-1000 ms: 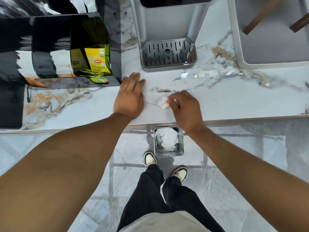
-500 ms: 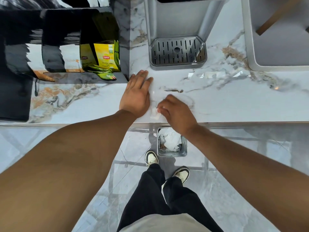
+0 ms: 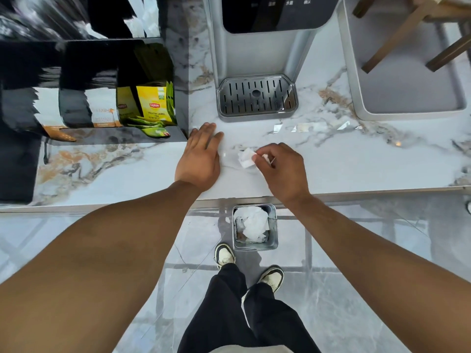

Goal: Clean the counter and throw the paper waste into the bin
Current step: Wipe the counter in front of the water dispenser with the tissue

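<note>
A small crumpled piece of white paper [image 3: 245,158] lies on the marble counter [image 3: 356,164], pinched at its right side by the fingertips of my right hand [image 3: 279,167]. My left hand [image 3: 201,156] rests flat on the counter just left of the paper, fingers together and pointing away, holding nothing. On the floor below the counter's front edge stands a small square metal bin [image 3: 254,247] with crumpled white paper inside it, directly beneath my right wrist.
A grey water dispenser [image 3: 265,47] with a slotted drip tray [image 3: 256,96] stands behind the hands. A black organizer [image 3: 89,72] holding yellow tea boxes [image 3: 154,105] is at left. A grey tray [image 3: 356,93] sits at right. My feet [image 3: 251,264] stand next to the bin.
My right hand swept the paper left toward my left hand, then drew back right and now pinches it. The left hand stayed flat in place.
</note>
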Available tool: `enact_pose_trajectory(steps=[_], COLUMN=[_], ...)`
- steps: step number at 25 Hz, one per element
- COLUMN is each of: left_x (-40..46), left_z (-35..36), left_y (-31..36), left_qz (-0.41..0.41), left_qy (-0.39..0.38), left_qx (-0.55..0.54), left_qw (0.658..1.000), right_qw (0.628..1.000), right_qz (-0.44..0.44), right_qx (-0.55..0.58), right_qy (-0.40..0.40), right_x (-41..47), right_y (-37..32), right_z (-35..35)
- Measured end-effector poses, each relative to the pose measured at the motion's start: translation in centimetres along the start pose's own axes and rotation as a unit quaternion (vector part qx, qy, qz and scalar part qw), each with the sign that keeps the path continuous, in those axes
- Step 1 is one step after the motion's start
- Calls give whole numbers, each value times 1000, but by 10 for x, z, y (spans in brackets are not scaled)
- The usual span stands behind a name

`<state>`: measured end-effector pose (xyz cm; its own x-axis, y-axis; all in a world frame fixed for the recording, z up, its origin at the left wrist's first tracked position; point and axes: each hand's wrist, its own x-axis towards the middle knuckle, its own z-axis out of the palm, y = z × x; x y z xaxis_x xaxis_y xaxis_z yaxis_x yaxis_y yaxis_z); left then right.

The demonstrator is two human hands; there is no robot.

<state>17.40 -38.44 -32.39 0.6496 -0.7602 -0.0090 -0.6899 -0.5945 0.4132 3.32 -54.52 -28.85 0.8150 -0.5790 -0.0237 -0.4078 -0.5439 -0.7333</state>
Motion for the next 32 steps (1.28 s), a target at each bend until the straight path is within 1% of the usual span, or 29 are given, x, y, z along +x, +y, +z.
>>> enact_pose_trajectory(steps=[3,8,11,14,16,19,22,26,28,30,32], left_x=[1,0,-3,-7,-9,-9,-12,-20,-23,-27,-31], left_z=[1,3,0,-1,0,0,-3,-7,-13,-21,-26], left_y=[0,-1,-2,-4,-3,-1,0,4,12,20,25], left_qz=[-4,-7,-9,8,22,46,58,67,44,-10,-65], left_qy=[3,9,-3,-2,-2,8,-4,9,8,-2,-10], left_qx=[-11,-25,-54,-77,-64,-21,9,8,-27,-94,-141], left_qw=[1000,1000,998,997,998,999,998,998,999,996,988], right_qw=[1000,997,996,998,998,996,992,987,987,985,980], right_qz=[17,50,53,45,53,76,99,118,106,85,90], right_qx=[9,53,70,26,-19,-19,-43,-79,-95,-130,-156], right_qy=[4,-28,-4,24,-1,-41,-63,-77,-77,-71,-81], right_x=[11,14,5,-2,-5,-5,-3,-5,-8,-12,-15], right_y=[-1,-3,-1,3,7,3,-2,-9,-11,-15,-19], right_z=[12,23,26,25,24,24,24,20,16,10,2])
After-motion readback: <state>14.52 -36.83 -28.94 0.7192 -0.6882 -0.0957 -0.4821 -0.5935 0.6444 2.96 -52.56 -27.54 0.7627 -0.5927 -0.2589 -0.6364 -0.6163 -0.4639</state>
